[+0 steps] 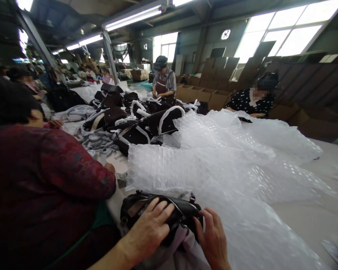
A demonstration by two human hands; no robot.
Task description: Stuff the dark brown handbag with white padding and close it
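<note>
Handbag (157, 213), black and glossy, lies at the near edge of the bench (312, 217), its long axis running left to right and its top opening turned toward the wearer; pale grey-lilac fabric (183, 247) spills from it toward the near side.

Largest around it is a heap of clear bubble wrap (228, 165), which covers the middle of the bench and rises just beyond and to the right of the handbag, touching its far side. Farther off, left of centre, a pile of dark bags with white trim (146, 120) crowds the bench. Along the far right wall stand flattened cardboard sheets (222, 63), and open cardboard boxes (202, 95) sit below them; what is in them cannot be seen.

A person in a dark red patterned top (45, 180) fills the near left, shoulder close to the handbag. A person in a cap and apron (163, 80) stands at the far end, and another in a dotted top (250, 101) sits on the right.

The left hand (150, 228) lies flat on the handbag with fingers spread. The right hand (214, 236) curls its fingertips over the handbag's right end, gripping the edge.
</note>
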